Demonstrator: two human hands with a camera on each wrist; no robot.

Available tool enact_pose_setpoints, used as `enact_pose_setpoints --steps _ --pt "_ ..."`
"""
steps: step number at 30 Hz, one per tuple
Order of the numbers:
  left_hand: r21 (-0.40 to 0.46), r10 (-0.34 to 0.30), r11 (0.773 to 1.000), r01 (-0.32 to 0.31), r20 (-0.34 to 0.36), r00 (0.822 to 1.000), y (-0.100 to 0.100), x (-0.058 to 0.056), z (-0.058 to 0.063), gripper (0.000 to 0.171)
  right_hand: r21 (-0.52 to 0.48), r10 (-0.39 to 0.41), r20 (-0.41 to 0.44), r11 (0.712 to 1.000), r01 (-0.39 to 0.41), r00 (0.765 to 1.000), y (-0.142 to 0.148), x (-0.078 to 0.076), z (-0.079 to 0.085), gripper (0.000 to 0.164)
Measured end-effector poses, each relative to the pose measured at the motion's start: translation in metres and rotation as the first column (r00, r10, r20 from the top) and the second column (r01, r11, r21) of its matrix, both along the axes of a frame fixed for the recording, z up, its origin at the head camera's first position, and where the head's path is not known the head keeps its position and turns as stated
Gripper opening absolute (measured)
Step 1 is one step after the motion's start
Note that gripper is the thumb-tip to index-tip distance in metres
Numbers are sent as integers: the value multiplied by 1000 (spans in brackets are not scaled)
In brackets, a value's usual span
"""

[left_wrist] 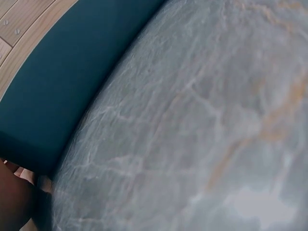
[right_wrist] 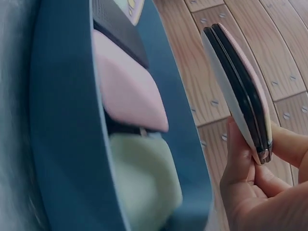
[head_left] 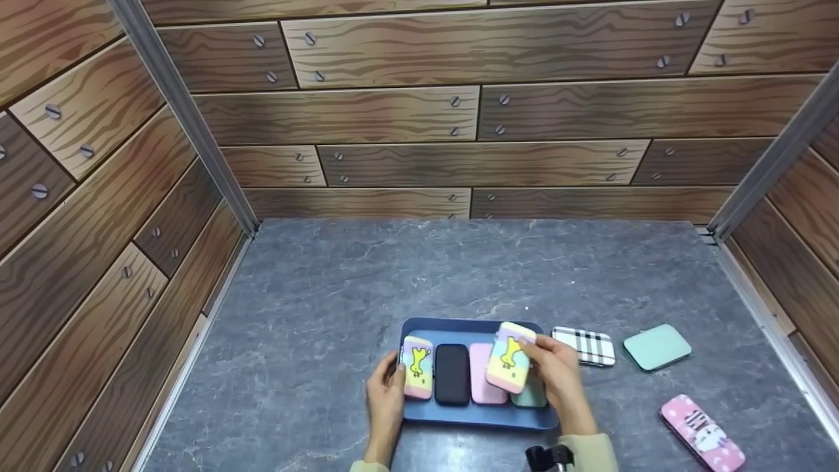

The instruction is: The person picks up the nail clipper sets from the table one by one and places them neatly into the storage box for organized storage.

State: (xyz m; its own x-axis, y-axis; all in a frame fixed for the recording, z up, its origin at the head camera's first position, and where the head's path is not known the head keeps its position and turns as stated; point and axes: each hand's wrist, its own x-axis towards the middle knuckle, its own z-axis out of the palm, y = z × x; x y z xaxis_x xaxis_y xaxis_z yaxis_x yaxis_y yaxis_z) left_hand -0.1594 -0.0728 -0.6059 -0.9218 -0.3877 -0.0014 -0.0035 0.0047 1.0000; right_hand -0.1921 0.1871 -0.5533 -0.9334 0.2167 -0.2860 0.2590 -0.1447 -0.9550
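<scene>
My right hand (head_left: 557, 370) pinches a small hinged case (head_left: 511, 357) with a yellow cartoon animal on a pastel cover. It is raised above the right part of a blue tray (head_left: 482, 414). Side-on in the right wrist view, the held case (right_wrist: 240, 91) shows a dark rim and a metal clasp. At the tray's left end, my left hand (head_left: 385, 396) grips the wall. Inside lie a matching cartoon case (head_left: 417, 367), a black case (head_left: 452, 373), a pink case (head_left: 482, 380) and a green case (head_left: 531, 393), partly hidden by the held one.
Right of the tray, a black-and-white plaid case (head_left: 585, 346) lies beside a mint green case (head_left: 657, 347). Nearer the front right is a pink patterned case (head_left: 702, 432). Wood-print walls (head_left: 393, 115) enclose the grey marbled table (head_left: 314, 314) at the back and sides.
</scene>
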Motion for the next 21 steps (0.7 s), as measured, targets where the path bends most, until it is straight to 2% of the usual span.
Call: enact_pose_setpoints --steps 5,7,13,21 --pt "20 11 1000 -11 20 1000 -1 -8 -26 33 -28 9 1 1000 -9 1000 -14 -5 -6 37" --pt "14 14 1000 -15 13 1000 -1 -9 -29 33 -29 11 -1 1000 -11 1000 -19 -7 -9 37" --pt "6 17 1000 -17 -2 1000 -1 -8 -30 33 -35 26 -38 999 -27 999 -38 -8 -19 33" --pt "30 4 1000 -4 -8 1000 -2 -8 -26 34 -34 73 -28 997 -74 997 -64 -9 -24 34"
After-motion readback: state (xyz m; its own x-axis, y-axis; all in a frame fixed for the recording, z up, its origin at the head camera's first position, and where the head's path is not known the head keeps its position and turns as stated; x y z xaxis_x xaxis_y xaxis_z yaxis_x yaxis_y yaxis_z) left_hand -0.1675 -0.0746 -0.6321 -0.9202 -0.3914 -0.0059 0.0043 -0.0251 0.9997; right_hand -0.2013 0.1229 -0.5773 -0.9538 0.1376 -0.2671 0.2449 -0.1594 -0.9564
